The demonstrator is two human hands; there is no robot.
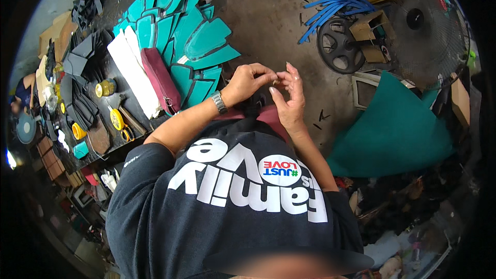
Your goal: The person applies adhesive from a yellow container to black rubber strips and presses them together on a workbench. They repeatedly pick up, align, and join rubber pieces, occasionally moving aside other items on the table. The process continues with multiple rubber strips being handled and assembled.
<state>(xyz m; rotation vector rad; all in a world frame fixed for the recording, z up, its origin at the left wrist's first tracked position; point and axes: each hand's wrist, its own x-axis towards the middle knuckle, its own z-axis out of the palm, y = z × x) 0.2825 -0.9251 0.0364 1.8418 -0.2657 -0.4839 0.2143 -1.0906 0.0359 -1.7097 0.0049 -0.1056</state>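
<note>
Fingers (268,78) of both hands pinch a tiny brownish piece (277,81), held between their tips.

a single head-worn fisheye view looks steeply down over the wearer's chest onto the hands, close below the lens. the left hand (247,83) and right hand (289,98) sit near centre. the workbench (111,67) runs along the left, the floor (268,26) fills the top, and edges curve toward the rim.
</note>
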